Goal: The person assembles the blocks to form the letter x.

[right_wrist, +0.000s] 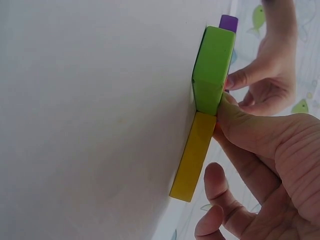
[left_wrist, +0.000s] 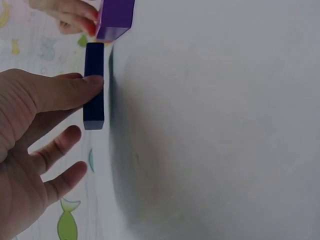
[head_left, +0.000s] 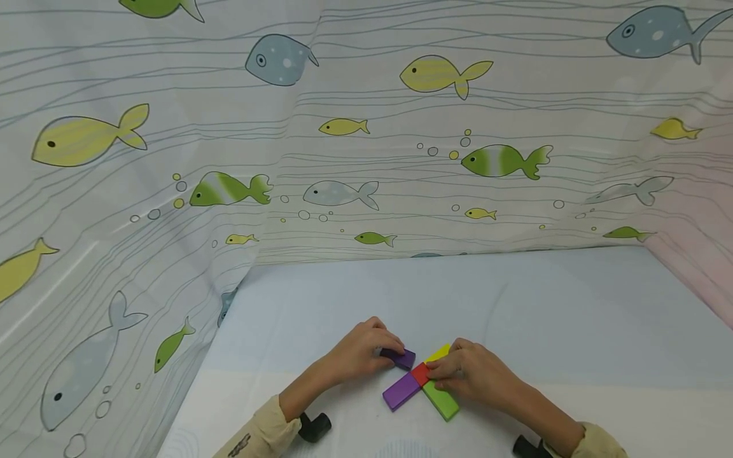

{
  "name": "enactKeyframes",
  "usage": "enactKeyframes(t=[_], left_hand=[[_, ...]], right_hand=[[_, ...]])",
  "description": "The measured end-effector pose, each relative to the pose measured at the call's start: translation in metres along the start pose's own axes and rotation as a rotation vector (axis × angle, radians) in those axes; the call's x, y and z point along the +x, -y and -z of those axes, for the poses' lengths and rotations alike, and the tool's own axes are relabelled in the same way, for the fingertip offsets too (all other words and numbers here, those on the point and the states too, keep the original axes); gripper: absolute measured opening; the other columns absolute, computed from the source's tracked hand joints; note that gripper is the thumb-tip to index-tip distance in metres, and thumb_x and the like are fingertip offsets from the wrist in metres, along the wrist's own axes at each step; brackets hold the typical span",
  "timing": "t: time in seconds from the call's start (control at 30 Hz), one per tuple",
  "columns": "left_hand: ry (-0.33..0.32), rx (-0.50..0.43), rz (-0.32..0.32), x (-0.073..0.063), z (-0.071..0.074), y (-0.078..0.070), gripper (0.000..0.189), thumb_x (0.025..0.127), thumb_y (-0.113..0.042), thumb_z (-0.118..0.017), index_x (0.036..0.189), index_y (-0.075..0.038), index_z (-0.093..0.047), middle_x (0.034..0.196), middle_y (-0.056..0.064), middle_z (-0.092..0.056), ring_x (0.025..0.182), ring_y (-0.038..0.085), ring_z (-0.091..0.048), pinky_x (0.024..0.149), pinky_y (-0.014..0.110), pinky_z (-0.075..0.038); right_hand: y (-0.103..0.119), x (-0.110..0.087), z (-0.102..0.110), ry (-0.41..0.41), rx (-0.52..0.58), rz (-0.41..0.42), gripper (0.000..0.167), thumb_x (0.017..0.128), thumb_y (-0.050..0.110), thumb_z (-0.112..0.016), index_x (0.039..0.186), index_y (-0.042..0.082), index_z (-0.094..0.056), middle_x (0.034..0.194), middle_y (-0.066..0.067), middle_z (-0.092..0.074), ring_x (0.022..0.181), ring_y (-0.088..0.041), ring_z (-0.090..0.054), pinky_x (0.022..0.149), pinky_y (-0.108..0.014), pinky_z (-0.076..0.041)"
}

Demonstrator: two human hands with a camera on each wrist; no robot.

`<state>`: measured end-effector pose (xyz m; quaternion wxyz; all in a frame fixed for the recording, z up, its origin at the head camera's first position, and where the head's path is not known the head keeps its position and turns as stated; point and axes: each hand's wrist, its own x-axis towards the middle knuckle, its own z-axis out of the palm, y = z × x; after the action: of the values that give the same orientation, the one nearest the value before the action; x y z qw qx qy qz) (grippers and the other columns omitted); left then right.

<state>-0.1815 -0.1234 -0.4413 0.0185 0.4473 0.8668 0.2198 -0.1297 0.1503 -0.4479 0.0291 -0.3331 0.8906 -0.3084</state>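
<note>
My left hand (head_left: 366, 350) pinches a dark purple block (head_left: 403, 359), navy-looking in the left wrist view, between thumb and forefinger; the other fingers are spread. It is close over the table, beside a small red block (head_left: 420, 374). Around the red one, a lighter purple block (head_left: 402, 390), a green block (head_left: 442, 402) and a yellow block (head_left: 438, 353) lie like arms of a cross. My right hand (head_left: 478, 375) has thumb and forefinger at the red block's right corner, pinching there, and partly hides the yellow and green blocks.
The blocks lie on a pale cloth-covered table (head_left: 321, 299). A fish-print curtain (head_left: 366, 159) stands behind it and along both sides. Black wrist cameras (head_left: 315, 427) hang below the forearms near the front.
</note>
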Motion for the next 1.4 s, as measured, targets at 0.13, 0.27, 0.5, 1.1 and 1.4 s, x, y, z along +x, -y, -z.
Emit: enactKeyframes(t=[0.13,0.27,0.5,1.1,1.4], left_hand=[[0.001,0.001,0.000,0.0006,0.0003,-0.0004,0.024,0.082,-0.012,-0.081,0.105,-0.017,-0.077,0.112,-0.011,-0.071,0.101,0.010,-0.051,0.084,0.024,-0.042],[0.008,-0.003,-0.003,0.0013,-0.0001,-0.0003,0.024,0.082,-0.012,-0.081,0.106,-0.016,-0.077,0.112,-0.010,-0.071,0.100,0.010,-0.052,0.084,0.023,-0.042],[0.022,-0.001,-0.002,0.0026,0.0000,-0.0013,0.025,0.082,-0.011,-0.081,0.106,-0.017,-0.078,0.111,-0.011,-0.071,0.099,0.009,-0.052,0.083,0.022,-0.042],[0.046,0.019,-0.013,0.0039,-0.0019,-0.0017,0.026,0.083,-0.010,-0.080,0.108,-0.018,-0.077,0.112,-0.012,-0.070,0.101,0.008,-0.051,0.084,0.022,-0.040],[0.056,0.019,-0.021,0.0065,-0.0026,-0.0021,0.026,0.084,-0.009,-0.079,0.109,-0.017,-0.077,0.113,-0.011,-0.070,0.102,0.009,-0.052,0.085,0.021,-0.041]], right_hand=[[0.0004,0.0000,0.0001,-0.004,-0.001,0.005,0.021,0.082,0.021,-0.081,0.103,0.021,-0.080,0.101,0.015,-0.072,0.079,-0.003,-0.046,0.061,-0.020,-0.042],[0.0009,0.0000,0.0003,-0.004,0.006,-0.002,0.022,0.081,0.020,-0.081,0.103,0.021,-0.080,0.101,0.015,-0.072,0.079,-0.003,-0.046,0.061,-0.020,-0.042],[0.0010,-0.0005,0.0002,-0.009,0.016,-0.003,0.021,0.082,0.020,-0.081,0.103,0.021,-0.080,0.104,0.013,-0.072,0.079,-0.003,-0.046,0.061,-0.020,-0.042],[0.0008,-0.0003,-0.0007,-0.006,0.006,-0.011,0.021,0.081,0.023,-0.081,0.103,0.021,-0.080,0.102,0.014,-0.072,0.080,-0.003,-0.046,0.061,-0.021,-0.042],[0.0003,-0.0004,-0.0008,-0.011,0.008,-0.004,0.021,0.081,0.022,-0.082,0.102,0.022,-0.081,0.101,0.015,-0.072,0.079,-0.003,-0.046,0.061,-0.020,-0.041]])
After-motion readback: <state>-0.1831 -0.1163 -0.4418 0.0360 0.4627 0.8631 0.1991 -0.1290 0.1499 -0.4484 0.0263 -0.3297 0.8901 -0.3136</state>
